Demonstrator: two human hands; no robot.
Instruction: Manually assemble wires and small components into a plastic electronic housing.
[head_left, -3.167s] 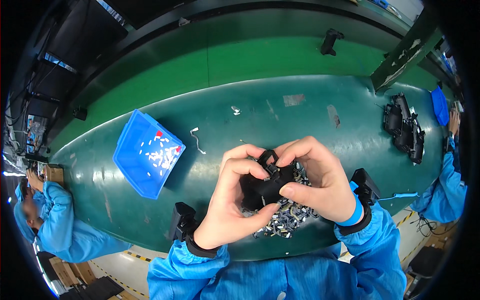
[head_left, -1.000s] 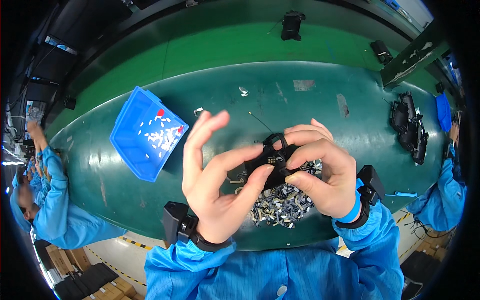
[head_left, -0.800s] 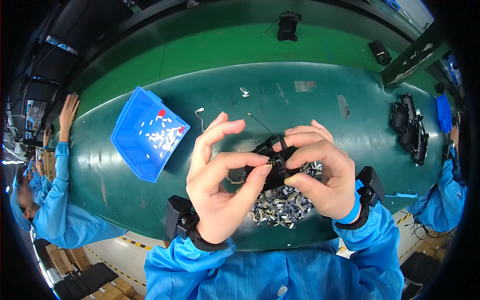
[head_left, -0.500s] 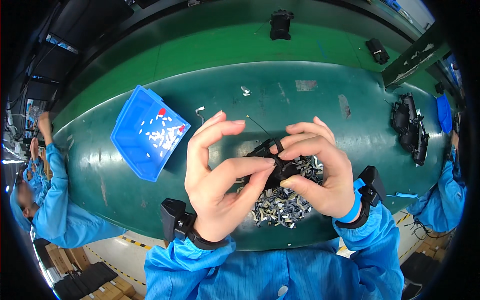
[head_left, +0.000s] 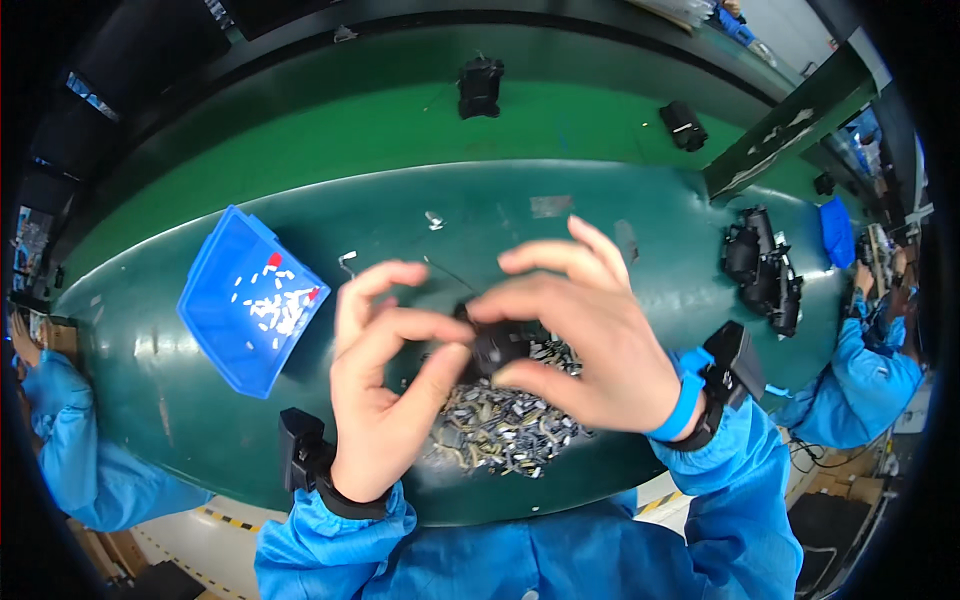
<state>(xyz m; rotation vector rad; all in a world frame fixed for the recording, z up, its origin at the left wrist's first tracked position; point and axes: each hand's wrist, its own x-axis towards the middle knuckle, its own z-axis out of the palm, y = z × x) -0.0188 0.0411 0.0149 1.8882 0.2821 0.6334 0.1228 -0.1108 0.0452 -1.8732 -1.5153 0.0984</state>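
A black plastic part point(head_left: 497, 347) with a thin cable sticking out of it is held between my two hands, above a heap of small parts. My left hand point(head_left: 385, 375) pinches its left side with thumb and index finger. On the other side, my right hand point(head_left: 590, 335) grips it between thumb and bent fingers. Both hands partly cover the part, and motion blurs it, so its details cannot be made out. Beneath lies the heap of small metallic, black and yellowish pieces point(head_left: 510, 430) on the green table point(head_left: 400, 220).
A blue bin point(head_left: 215, 330) with small white pieces and red bits stands at left. Several black assemblies point(head_left: 762, 270) lie at right near a green post point(head_left: 785, 125). Two black units point(head_left: 480, 87) sit beyond. A small cable point(head_left: 347, 262) lies by the bin. Co-workers' blue sleeves point(head_left: 850, 390) show both sides.
My view has shifted, so the table and bin appear lower and further left. My right fingers have come round over the black part, which now shows a rounder side.
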